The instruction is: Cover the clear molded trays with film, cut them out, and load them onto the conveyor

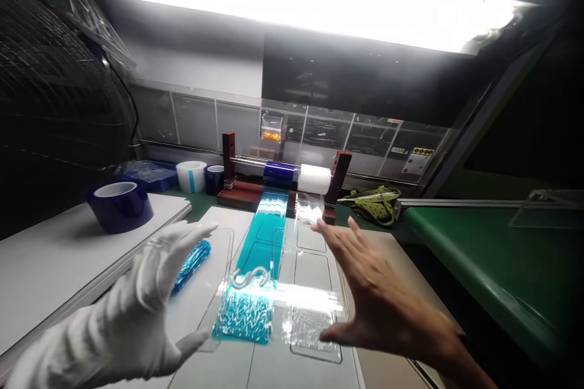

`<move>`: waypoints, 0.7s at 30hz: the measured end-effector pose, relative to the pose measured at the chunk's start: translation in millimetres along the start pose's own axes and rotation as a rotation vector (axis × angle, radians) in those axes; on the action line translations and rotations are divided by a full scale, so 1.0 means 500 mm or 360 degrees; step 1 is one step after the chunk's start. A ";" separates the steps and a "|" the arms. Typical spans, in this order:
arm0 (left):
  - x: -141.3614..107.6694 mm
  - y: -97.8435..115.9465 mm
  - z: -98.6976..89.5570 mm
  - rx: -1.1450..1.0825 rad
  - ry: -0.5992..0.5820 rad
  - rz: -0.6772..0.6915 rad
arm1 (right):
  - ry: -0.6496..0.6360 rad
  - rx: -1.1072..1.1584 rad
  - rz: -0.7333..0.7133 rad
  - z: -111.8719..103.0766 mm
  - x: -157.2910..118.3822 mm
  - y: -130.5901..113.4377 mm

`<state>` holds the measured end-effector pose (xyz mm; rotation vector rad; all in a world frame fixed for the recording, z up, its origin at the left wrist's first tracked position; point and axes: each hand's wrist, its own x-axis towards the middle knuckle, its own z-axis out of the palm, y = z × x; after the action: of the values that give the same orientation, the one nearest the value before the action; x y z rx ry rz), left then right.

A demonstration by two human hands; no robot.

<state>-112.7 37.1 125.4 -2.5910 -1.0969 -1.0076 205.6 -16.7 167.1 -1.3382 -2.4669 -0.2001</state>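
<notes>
Blue film is suspended from its roll between the gloved left hand and bare right hand, both held spread open; if its crumpled end is brushed, the strip could be skewed.

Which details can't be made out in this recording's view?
All in the head view:
- Left hand contact with the clear outlined piece: see-through edges blend into the background.
- Writing on the white label: too small.
- Dark ribbed object: cut off by the left edge.
- Right forearm: cut off by the bottom edge.
</notes>
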 end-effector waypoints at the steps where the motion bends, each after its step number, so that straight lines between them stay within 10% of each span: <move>1: -0.011 0.008 0.013 -0.0137 -0.0061 -0.0030 | -0.0027 0.0123 -0.0016 0.020 -0.004 0.003; 8: -0.039 0.060 0.109 -0.0962 -0.0114 -0.0299 | -0.0078 0.0632 -0.0035 0.117 -0.042 0.039; 17: 0.057 0.077 0.081 0.0945 -0.0805 0.0055 | 0.0056 -0.0472 -0.0128 0.016 -0.002 -0.016; 21: 0.055 0.106 0.116 0.1094 -0.0820 0.0033 | -0.0038 -0.0512 -0.0130 0.027 0.009 -0.022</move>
<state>-31.9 36.7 104.4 -2.2861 -1.2267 0.0892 191.2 -15.5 156.5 -1.3655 -2.5919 -0.6270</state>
